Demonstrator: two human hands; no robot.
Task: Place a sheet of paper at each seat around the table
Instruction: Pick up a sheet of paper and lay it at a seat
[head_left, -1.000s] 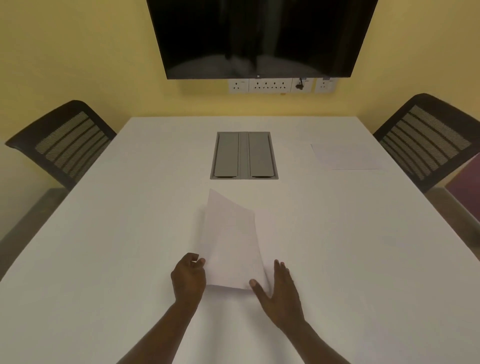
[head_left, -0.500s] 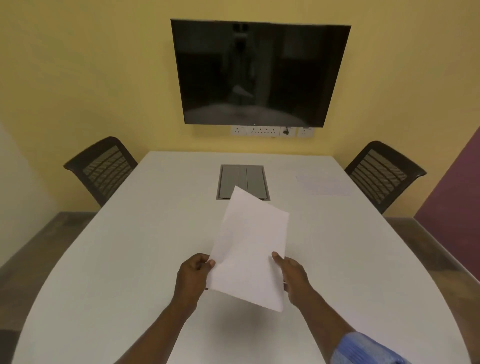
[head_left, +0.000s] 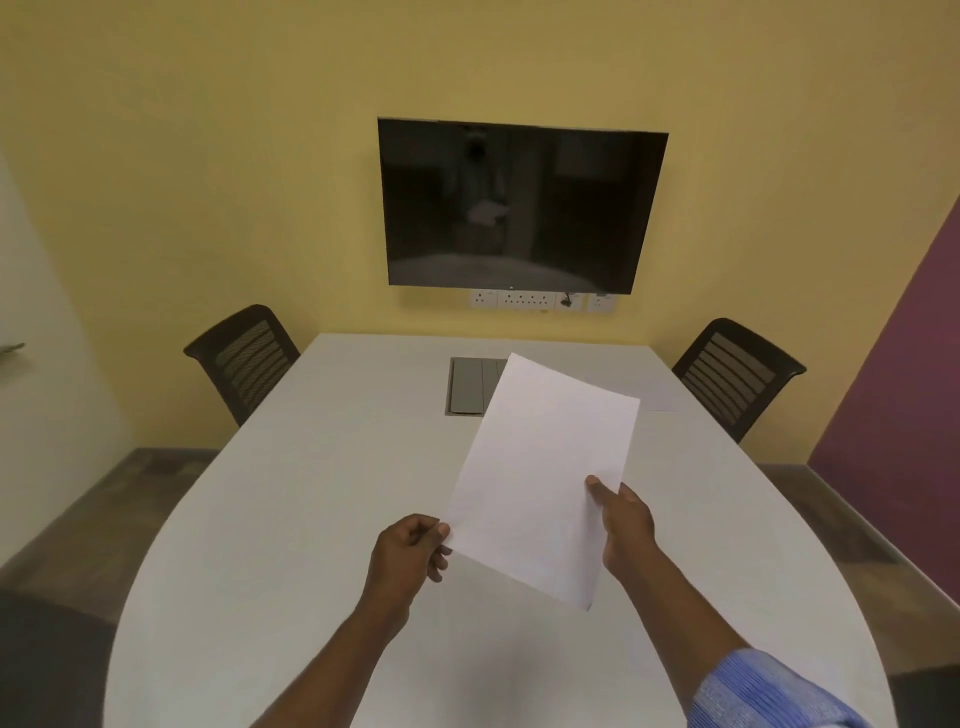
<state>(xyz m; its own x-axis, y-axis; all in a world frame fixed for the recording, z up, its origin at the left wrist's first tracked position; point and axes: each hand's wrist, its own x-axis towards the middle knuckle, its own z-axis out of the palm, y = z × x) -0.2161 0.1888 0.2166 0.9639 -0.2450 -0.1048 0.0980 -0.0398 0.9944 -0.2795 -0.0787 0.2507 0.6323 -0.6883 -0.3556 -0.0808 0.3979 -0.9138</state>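
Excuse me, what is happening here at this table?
A person holds one white sheet of paper above the white oval table, the left hand pinching its left edge and the right hand its right edge. Another white sheet, partly hidden, already lies before the black mesh chair on the right. The black mesh chair on the left has none.

Sheet (head_left: 540, 478): white, blank, tilted, held above the table's (head_left: 291, 519) near end. Second sheet (head_left: 658, 400): flat, far right edge.
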